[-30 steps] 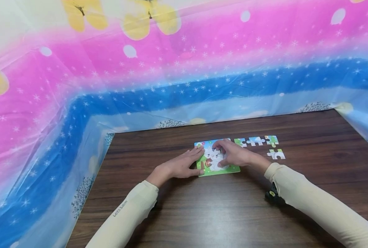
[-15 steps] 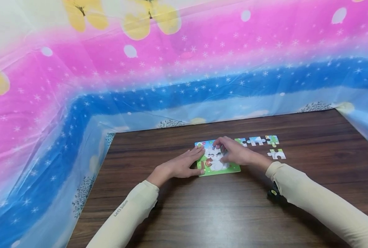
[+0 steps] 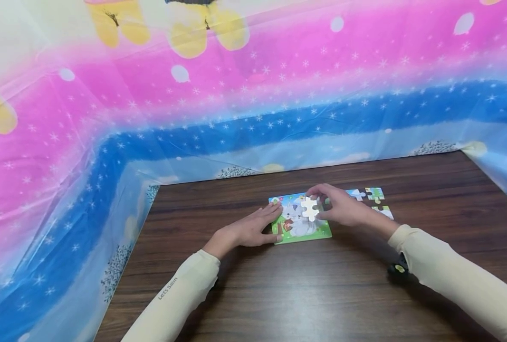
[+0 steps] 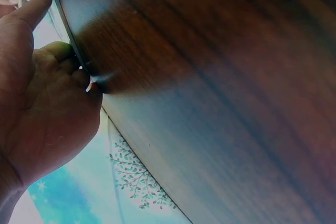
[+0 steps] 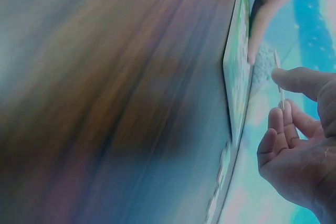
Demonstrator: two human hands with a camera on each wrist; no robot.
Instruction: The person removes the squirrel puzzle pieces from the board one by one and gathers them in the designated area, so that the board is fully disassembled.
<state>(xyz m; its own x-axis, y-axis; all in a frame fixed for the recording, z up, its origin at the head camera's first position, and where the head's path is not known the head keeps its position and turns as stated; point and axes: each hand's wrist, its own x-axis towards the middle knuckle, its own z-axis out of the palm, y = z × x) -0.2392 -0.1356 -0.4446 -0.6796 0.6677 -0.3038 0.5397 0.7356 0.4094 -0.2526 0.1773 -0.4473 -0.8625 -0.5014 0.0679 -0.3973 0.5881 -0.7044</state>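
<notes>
A picture puzzle board [image 3: 306, 232] with a white cartoon animal on green lies on the wooden table. My left hand [image 3: 251, 229] rests on its left edge, fingers stretched out. Above the board's upper right part, my right hand [image 3: 343, 207] pinches a jigsaw piece [image 3: 310, 209] between thumb and fingers. The piece is tilted, and its face looks pale and bright. In the right wrist view the held jigsaw piece [image 5: 276, 59] appears edge-on, lifted clear of the puzzle board [image 5: 237, 72]. The left wrist view shows the left palm [image 4: 50, 98] at the board's edge.
Several loose jigsaw pieces lie right of the board, among them a corner-side piece [image 3: 375, 193] and a lower piece [image 3: 383, 212], partly behind the right hand. A printed cloth [image 3: 253, 137] hangs behind the table [image 3: 279, 294] and along its left side.
My right hand has lifted a jigsaw piece off the board's picture and moved a little right and up with it. The left hand has stayed in place.
</notes>
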